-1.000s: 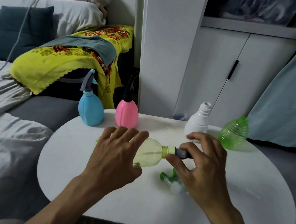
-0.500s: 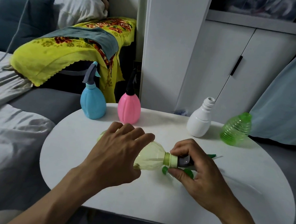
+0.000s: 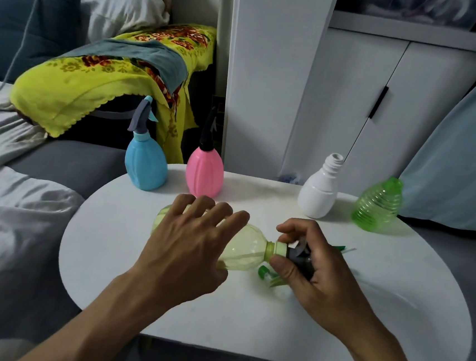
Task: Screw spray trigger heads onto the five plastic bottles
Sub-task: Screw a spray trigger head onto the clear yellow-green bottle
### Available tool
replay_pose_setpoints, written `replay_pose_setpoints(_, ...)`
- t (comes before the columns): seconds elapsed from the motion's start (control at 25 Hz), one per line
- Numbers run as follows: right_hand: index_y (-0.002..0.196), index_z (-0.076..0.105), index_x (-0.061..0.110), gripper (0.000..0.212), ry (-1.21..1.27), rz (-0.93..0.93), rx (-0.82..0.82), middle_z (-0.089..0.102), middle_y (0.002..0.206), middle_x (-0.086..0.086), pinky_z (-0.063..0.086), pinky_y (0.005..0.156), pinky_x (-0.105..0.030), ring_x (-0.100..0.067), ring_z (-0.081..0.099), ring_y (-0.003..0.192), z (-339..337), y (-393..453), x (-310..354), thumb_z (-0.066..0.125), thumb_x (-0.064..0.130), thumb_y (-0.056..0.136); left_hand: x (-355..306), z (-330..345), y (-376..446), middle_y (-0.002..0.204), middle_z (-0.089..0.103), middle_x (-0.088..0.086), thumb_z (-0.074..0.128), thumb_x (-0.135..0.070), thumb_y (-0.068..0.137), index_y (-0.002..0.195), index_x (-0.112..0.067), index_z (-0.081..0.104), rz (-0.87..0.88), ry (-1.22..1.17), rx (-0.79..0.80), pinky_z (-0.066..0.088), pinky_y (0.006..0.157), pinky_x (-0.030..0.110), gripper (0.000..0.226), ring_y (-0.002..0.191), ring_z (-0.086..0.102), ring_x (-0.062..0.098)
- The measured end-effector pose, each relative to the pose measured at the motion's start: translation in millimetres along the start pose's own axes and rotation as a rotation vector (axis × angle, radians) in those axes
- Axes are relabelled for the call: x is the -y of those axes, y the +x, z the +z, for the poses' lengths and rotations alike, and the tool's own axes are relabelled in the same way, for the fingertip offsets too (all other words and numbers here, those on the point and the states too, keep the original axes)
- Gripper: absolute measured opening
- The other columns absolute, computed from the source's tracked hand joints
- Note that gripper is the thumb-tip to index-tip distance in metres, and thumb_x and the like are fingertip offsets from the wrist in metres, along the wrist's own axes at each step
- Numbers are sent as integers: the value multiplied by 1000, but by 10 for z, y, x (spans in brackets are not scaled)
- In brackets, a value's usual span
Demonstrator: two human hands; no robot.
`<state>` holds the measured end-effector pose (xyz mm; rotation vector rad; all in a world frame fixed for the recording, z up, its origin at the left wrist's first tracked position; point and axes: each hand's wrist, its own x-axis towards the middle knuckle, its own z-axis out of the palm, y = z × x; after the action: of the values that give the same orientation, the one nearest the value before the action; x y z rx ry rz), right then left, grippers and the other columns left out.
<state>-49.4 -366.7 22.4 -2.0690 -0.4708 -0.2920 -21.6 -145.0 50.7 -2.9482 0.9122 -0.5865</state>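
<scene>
A: Which step is this, do you reckon?

B: The third head, I'd say. The yellow bottle [image 3: 241, 253] lies on its side over the middle of the white desk [image 3: 391, 326]. The left hand [image 3: 186, 248] is clasped over its body, fingers [image 3: 213, 215] curled across the top. The right hand [image 3: 312, 269] pinches the grey trigger head [image 3: 299, 257] at the pale green collar [image 3: 279, 248], thumb beneath, fingertips above.

A: How should it be turned?

B: Keep the collar square to the neck so the thread does not cross. Let the left hand stop the bottle from rolling, and turn only the collar, in short twists, until it feels snug.

A: And the rest?

B: The blue bottle [image 3: 145, 162] and the pink bottle [image 3: 205, 168] stand at the back with heads on. The white bottle [image 3: 318, 191] and the green ribbed bottle [image 3: 378, 205] stand open-necked to the right. A loose green trigger head [image 3: 265, 274] lies on the desk just under the right hand, partly hidden.
</scene>
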Motion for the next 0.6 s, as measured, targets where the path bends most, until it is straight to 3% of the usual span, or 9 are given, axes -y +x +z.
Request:
replay_pose_setpoints(0.12, 115, 47, 48, 41, 10, 10, -7, 59, 107, 17, 58, 69, -25, -12, 66, 88, -19, -7, -7, 69, 43, 81, -17, 0, 23, 103, 69, 3, 82, -33, 51, 119, -18, 63, -3, 12, -24, 46, 78, 42, 72, 89, 63, 32)
replay_pose_setpoints(0.28, 115, 48, 45, 33, -6, 40, -39, 61, 87, 9, 55, 61, -29, -12, 67, 75, -30, -3, -5, 57, 60, 87, -58, 12, 21, 104, 68, 3, 81, -32, 51, 119, -18, 62, 7, 25, -33, 45, 79, 42, 72, 91, 62, 33)
replay_pose_setpoints(0.48, 120, 45, 47, 46, 7, 47, -30, 59, 103, 13, 59, 67, -36, -17, 65, 84, -25, -8, 15, 68, 49, 80, -74, 23, 24, 106, 69, 3, 82, -33, 52, 119, -17, 63, -8, 5, -38, 46, 79, 42, 71, 92, 62, 33)
replay_pose_setpoints(0.6, 117, 46, 46, 38, -9, 60, -45, 61, 87, 8, 54, 63, -28, -13, 65, 76, -52, 2, 8, 60, 59, 84, -88, 33, 22, 107, 69, 4, 81, -33, 52, 119, -17, 63, 0, -1, -49, 47, 80, 43, 71, 93, 62, 33)
